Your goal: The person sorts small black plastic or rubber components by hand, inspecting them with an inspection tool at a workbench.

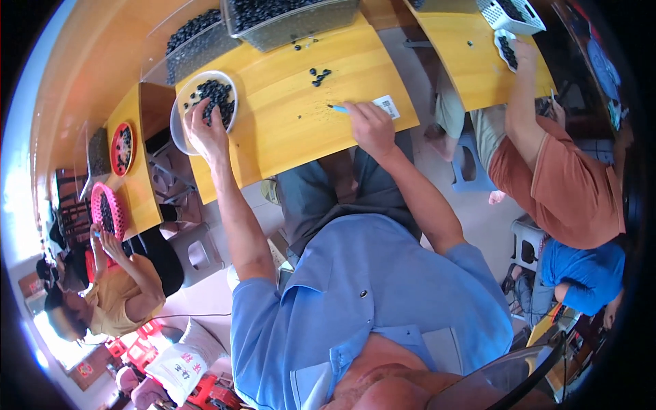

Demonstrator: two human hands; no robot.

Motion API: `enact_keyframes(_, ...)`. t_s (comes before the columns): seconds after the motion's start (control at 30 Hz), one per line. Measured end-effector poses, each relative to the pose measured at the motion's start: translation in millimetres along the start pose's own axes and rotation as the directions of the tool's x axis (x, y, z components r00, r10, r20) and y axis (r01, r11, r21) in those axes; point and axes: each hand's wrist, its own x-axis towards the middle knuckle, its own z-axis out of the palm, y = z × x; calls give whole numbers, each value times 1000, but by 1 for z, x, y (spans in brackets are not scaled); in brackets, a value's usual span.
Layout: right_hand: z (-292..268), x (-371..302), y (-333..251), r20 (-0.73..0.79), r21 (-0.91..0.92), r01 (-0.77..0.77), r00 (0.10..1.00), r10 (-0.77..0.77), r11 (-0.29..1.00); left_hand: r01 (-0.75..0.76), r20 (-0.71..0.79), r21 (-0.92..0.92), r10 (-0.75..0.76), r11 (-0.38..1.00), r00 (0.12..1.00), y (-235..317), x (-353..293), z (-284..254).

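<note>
My left hand reaches into a white bowl of small black round pieces at the left edge of the yellow wooden table, fingers in the pile. My right hand rests on the table and grips a thin blue tool, its tip pointing left. A few loose black pieces lie on the table beyond the tool. A small white card lies just past my right hand.
A grey mesh basket full of black pieces stands at the table's far edge. A person in an orange shirt works at the right table beside a white basket. Another person sits left by pink and red bowls.
</note>
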Motion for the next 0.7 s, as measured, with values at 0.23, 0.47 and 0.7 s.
enact_keyframes(0.23, -1, 2, -1, 14, 15, -2, 1000, 2, 1000, 40, 398, -300, 88, 953, 913, 69, -33, 104)
enact_keyframes(0.47, -2, 0, 0, 4, 3, -7, 1000, 7, 1000, 22, 527, -215, 97, 976, 844, 99, -37, 144)
enact_keyframes(0.7, -2, -1, 0, 11, 8, -28, 1000, 28, 1000, 97, 630, -244, 82, 965, 773, 91, -31, 139)
